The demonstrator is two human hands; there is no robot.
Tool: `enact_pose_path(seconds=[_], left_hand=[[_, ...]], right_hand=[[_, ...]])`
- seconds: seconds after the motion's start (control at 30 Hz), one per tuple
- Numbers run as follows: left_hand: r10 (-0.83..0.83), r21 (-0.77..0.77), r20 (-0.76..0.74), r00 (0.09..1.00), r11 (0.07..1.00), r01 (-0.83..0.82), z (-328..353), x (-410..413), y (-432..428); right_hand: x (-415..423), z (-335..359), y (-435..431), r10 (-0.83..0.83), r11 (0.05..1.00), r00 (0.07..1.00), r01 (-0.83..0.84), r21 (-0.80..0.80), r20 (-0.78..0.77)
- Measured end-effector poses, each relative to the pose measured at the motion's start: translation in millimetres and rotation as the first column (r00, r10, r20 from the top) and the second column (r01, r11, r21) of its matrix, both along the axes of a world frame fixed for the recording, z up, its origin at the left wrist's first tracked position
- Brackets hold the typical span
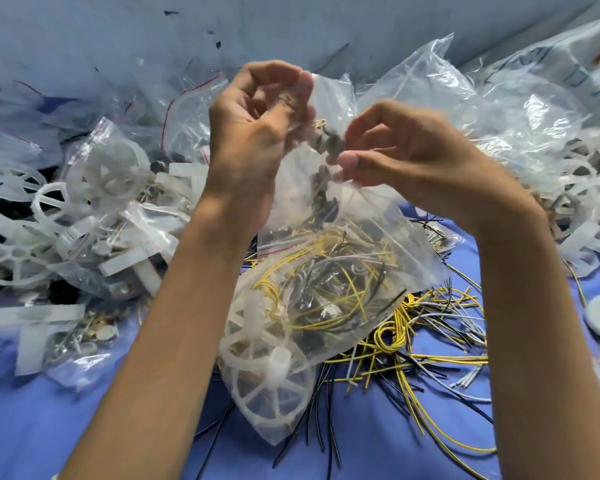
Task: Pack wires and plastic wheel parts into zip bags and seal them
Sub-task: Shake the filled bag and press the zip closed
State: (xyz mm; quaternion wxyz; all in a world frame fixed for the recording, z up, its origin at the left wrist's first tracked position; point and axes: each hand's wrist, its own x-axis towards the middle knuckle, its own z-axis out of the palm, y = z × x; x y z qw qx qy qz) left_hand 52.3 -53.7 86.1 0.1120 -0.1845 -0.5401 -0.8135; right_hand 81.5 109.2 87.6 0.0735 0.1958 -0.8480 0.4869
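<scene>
The bench (pixel 66 427) has a blue cover and carries many things. On its left side lies a big heap of filled bags (pixel 94 216), each with white plastic wheels and flat white pieces inside. At the back right there are large clear bags (pixel 499 109), crumpled. In the middle, one zip bag (pixel 343 237) is held up above the bench. It is transparent and wrinkled. Inside it there is a bundle of wires (pixel 326 289), yellow, grey and black, and at its lower corner a white spoked wheel (pixel 267 375) with a short hub. Some small dark parts sit near the bag's top, but they are blurred. Under the bag, loose wires (pixel 430 341) of the same colours spread on the bench.

The left hand (pixel 253 133) pinches the top edge of the zip bag with curled fingers. The right hand (pixel 406 150) pinches the same edge just beside it, between thumb and forefinger. The bag hangs down from both hands, and its lower corner reaches the bench.
</scene>
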Motion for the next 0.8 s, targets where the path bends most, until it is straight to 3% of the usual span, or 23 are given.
enact_pose_path(seconds=[0.13,0.33,0.4,0.47,0.6,0.67,0.8], left_hand=[[-0.091,0.109,0.032,0.995,0.990,0.087,-0.2,1.3,3.6],[-0.160,0.018,0.086,0.983,0.987,0.159,-2.9,-1.0,6.5],[-0.163,-0.073,0.129,0.978,0.982,0.173,-3.6,-2.6,4.8],[-0.184,-0.273,0.182,0.966,0.934,0.229,-4.7,-3.2,0.7],[-0.263,-0.592,0.220,0.939,0.729,0.343,-3.4,0.3,-4.6],[-0.314,-0.634,0.209,0.926,0.677,0.373,-1.6,3.5,-5.4],[-0.340,-0.619,0.238,0.910,0.669,0.412,-5.4,0.4,-11.2]], right_hand=[[-1.5,-1.6,-3.8,0.035,0.999,0.999,-0.035,-0.007,0.024],[-3.8,-2.6,-11.4,-0.026,0.999,1.000,0.026,0.023,-0.012],[-5.4,-2.3,-13.9,-0.101,0.995,0.995,0.101,-0.016,-0.013],[-7.2,-2.0,-14.7,-0.171,0.979,0.984,0.165,-0.116,-0.041],[-10.3,1.7,-9.4,-0.323,0.923,0.941,0.289,-0.255,-0.104],[-10.9,2.0,-7.8,-0.422,0.893,0.896,0.384,-0.237,-0.141],[-11.3,2.0,-5.9,-0.527,0.832,0.839,0.476,-0.285,-0.137]])
